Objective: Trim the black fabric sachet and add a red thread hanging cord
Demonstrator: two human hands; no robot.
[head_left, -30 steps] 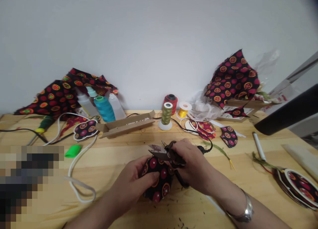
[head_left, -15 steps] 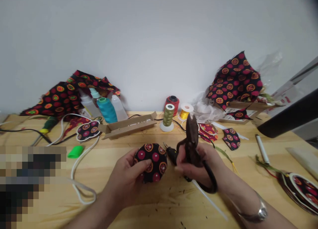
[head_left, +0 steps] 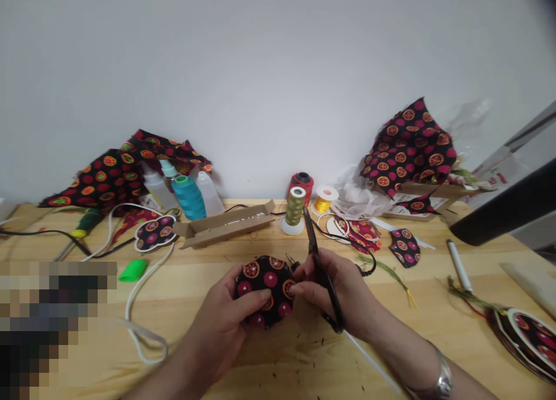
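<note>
Head view over a wooden counter (head_left: 278,368): the left hand (head_left: 219,325) wraps its fingers around a round, padded piece of black fabric with red dots (head_left: 266,290), held near the hands' meeting point at the counter's middle. The right hand (head_left: 334,290) pinches dark scissors (head_left: 319,272) upright, blades closed, and touches the fabric. Dark thread snippets (head_left: 304,336) lie below. Finished-looking cut shapes (head_left: 403,248) and a stack of discs (head_left: 527,342) sit rightward, while larger ragged fabric sheets (head_left: 408,148) rest against the wall (head_left: 278,70), not yet cut into shapes.
</note>
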